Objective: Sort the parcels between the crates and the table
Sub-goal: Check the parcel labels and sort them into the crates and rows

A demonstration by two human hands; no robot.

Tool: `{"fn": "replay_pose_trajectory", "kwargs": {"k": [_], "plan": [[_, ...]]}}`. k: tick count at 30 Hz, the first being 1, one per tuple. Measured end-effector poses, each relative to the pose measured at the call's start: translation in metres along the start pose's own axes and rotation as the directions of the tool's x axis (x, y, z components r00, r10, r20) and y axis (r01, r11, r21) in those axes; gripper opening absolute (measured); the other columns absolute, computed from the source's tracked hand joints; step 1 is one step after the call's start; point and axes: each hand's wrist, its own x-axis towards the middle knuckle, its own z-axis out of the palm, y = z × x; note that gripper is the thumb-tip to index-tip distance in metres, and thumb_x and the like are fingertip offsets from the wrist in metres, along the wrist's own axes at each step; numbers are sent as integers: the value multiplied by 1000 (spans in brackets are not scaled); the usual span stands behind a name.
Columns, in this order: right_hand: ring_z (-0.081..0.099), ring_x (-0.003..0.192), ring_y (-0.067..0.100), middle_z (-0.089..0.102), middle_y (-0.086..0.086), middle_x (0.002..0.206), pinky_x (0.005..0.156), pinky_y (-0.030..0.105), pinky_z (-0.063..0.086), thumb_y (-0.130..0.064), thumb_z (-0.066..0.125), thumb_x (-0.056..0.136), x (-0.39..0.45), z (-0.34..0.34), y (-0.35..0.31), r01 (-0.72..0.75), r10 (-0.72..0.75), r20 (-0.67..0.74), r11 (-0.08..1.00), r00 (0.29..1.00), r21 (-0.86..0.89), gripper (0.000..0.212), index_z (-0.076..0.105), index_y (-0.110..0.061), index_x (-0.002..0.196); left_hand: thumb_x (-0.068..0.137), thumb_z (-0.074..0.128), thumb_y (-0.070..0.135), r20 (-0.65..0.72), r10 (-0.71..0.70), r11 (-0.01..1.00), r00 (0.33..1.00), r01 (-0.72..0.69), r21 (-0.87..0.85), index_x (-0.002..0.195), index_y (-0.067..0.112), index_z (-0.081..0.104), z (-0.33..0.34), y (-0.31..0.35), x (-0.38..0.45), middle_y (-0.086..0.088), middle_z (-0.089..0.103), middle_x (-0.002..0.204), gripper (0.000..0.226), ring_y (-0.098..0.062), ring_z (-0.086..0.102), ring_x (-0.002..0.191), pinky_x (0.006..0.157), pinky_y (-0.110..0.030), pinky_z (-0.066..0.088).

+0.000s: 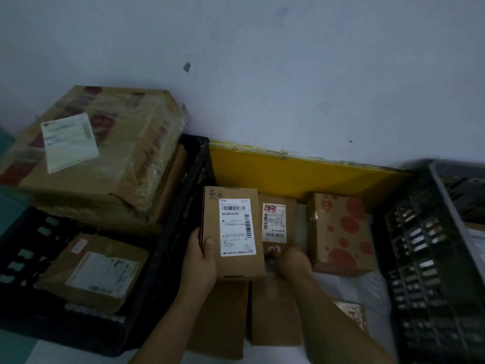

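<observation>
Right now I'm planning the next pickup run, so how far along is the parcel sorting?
Partly done, it seems. The left crate already holds a big taped box and a flat parcel. In hand: the left hand grips a labelled box; the right hand grasps a smaller one. Still on the table: the red-dotted box and others.
</observation>
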Motion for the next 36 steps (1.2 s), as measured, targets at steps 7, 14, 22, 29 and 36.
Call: {"fn": "replay_pose_trajectory", "kwargs": {"k": [7,14,22,29,36], "plan": [[60,84,16,63,2,94,83,34,51,-56,54,108,10,-3,-16,148,-118,102,917,988,-370,38,62,-19,103,114,45,30,-5,-10,1000,1000,10,-19,165,23,32,-1,-5,15,-10,54,152,53,-23,56,124,87,-33,45],[68,120,31,66,13,132,98,44,58,-50,68,102,14,2,-10,100,-108,-43,983,993,-154,54,54,-13,138,114,43,32,-11,-49,998,999,49,-44,165,24,33,0,-2,26,-10,54,152,52,-18,53,115,84,-31,44],[77,90,26,75,2,110,79,49,67,-40,67,102,2,-31,-28,163,-128,-148,952,981,259,42,51,-23,136,114,43,34,6,-64,992,998,65,-106,162,27,37,7,13,25,-6,61,142,49,-19,58,111,82,-33,47],[76,99,16,75,-9,115,79,37,64,-37,62,107,-61,-89,-18,375,-312,-273,899,910,226,38,54,-29,144,114,44,35,39,-39,987,998,44,-155,162,31,37,7,35,16,-2,64,139,48,-22,64,116,81,-34,51],[73,102,8,70,-16,121,84,43,67,-41,65,105,-123,-163,25,483,-310,-468,819,827,310,46,51,-40,149,112,47,43,19,35,978,999,-30,-208,149,38,48,24,71,-14,8,67,124,38,-19,66,111,93,-47,58]]}}
